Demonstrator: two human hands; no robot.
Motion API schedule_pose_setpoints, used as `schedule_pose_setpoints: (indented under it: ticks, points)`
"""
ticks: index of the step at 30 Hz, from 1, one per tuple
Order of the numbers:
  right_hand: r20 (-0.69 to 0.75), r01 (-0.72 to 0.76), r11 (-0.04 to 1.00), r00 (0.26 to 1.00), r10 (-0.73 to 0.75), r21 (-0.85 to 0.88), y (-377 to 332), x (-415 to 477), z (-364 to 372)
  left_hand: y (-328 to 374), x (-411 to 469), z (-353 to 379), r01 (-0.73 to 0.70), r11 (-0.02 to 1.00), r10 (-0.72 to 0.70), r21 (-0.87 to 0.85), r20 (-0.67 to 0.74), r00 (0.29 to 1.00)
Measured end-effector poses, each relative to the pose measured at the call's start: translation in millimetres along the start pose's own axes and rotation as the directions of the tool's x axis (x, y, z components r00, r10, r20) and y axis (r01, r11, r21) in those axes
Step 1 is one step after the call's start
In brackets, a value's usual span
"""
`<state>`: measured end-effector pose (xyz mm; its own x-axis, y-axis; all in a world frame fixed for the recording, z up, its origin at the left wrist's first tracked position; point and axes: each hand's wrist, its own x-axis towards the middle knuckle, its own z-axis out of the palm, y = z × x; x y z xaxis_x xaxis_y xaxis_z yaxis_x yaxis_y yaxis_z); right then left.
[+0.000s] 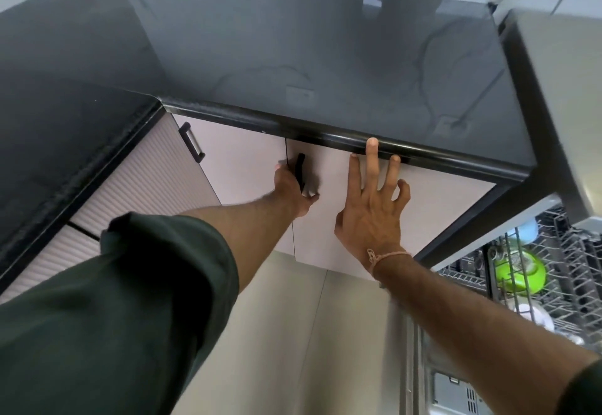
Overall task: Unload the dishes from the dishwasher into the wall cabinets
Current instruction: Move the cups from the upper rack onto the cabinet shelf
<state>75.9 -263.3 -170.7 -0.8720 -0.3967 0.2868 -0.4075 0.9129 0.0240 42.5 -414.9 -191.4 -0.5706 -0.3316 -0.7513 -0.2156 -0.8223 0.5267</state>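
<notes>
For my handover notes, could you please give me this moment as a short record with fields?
left hand: grips the black handle of the cabinet door under the counter
right hand: fingers spread, flat against the same door, middle fingertip at the counter edge
cabinet door: looks shut or nearly so
dishwasher rack: at right, loaded
rack contents seen: green dish, white dish, light blue cup
dishes in hand: none
</notes>
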Motion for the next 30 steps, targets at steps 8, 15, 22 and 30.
schedule_pose_setpoints:
  ticks: [8, 15, 22, 30]
  points:
    - [-0.092, 0.075, 0.996, 0.993, -0.07, 0.055, 6, 26, -41, -1, -23, -4, -0.068, 0.987, 0.061, 0.144, 0.056, 0.997]
    - [0.026, 0.073, 0.985, 0.997, -0.078, 0.155, -18, 44, -81, 23, -58, -5, -0.179, 0.97, 0.142, 0.162, 0.217, 0.966]
    - [0.12, 0.076, 0.955, 0.986, -0.115, 0.286, -50, 63, -160, 68, -145, 1, -0.286, 0.923, 0.192, 0.256, 0.336, 0.922]
    - [0.032, 0.104, 0.918, 0.992, -0.126, 0.382, -108, 90, -308, 171, -281, -13, -0.5, 0.781, 0.371, 0.375, 0.366, 0.853]
